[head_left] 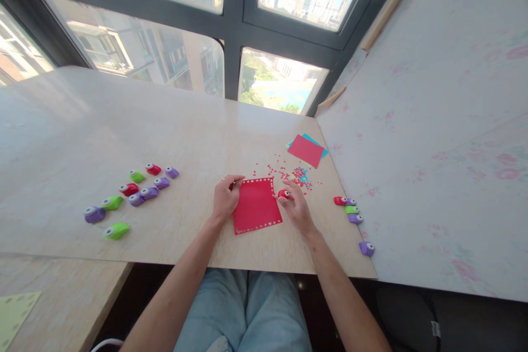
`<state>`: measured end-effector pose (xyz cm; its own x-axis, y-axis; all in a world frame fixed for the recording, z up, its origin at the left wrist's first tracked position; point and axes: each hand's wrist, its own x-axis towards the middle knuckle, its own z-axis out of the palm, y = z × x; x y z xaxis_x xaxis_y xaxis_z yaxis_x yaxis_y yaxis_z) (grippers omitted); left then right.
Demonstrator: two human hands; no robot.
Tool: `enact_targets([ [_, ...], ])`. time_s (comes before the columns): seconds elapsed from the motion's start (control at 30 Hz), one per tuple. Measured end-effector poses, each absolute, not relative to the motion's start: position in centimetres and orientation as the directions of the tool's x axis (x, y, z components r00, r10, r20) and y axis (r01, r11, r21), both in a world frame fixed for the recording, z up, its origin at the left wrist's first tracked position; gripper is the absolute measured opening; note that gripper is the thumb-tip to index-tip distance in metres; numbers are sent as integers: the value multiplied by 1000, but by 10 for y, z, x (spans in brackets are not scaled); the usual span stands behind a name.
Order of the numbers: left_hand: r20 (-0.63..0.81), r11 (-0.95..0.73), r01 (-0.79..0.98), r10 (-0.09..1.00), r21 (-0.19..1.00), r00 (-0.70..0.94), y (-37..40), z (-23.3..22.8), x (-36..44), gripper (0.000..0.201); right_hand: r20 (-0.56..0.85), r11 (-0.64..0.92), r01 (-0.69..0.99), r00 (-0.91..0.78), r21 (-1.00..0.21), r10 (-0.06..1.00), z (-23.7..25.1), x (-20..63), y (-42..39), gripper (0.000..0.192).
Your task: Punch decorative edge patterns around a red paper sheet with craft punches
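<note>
Pale marble-look tabletop (124, 137) under a dark-framed window, a floral-papered wall (433, 121) closing off the 3 o'clock side. At centre, flat on the top, a red paper square (256, 206): punched holes along the 12, 3 and 6 o'clock edges, the 9 o'clock edge hidden under fingers, so border work judged mostly done. Left hand (225, 198) pressed flat on the sheet's 9 o'clock edge, fingers together, gripping nothing. Right hand (295, 206) clamped on a small red punch (284, 194) at the sheet's 3 o'clock edge. Red and blue confetti (295, 173) scattered at 1 o'clock; spare red and blue sheets (306, 149) beyond. Used-looking punches (350, 210) near the wall at 3 o'clock; more punches (132, 192) at 9 o'clock. Wide bare room toward 10 o'clock; table edge close at 6.
</note>
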<state>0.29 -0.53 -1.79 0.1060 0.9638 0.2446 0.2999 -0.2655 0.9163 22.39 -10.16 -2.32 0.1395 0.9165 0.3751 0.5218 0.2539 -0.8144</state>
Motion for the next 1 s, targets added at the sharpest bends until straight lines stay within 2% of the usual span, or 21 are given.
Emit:
enact_targets([
  [0.27, 242, -265, 298, 964, 917, 112, -5, -18, 3, 22, 454, 247, 659, 160, -710, 876, -22, 224, -98, 50],
  [0.5, 240, -253, 292, 967, 922, 81, -7, -18, 1, 22, 425, 287, 626, 79, -725, 902, -17, 221, -101, 40],
  [0.73, 237, -233, 323, 971, 917, 27, -10, -16, -5, 22, 403, 323, 663, -34, -676, 914, -17, 217, -100, 41],
  [0.9, 225, -224, 324, 974, 919, 35, -9, -17, -5, 23, 486, 204, 753, 172, -626, 857, -23, 218, -97, 41],
  [1.0, 224, -225, 325, 974, 919, 41, -10, -16, -5, 23, 526, 227, 723, 215, -652, 823, -18, 218, -100, 35],
])
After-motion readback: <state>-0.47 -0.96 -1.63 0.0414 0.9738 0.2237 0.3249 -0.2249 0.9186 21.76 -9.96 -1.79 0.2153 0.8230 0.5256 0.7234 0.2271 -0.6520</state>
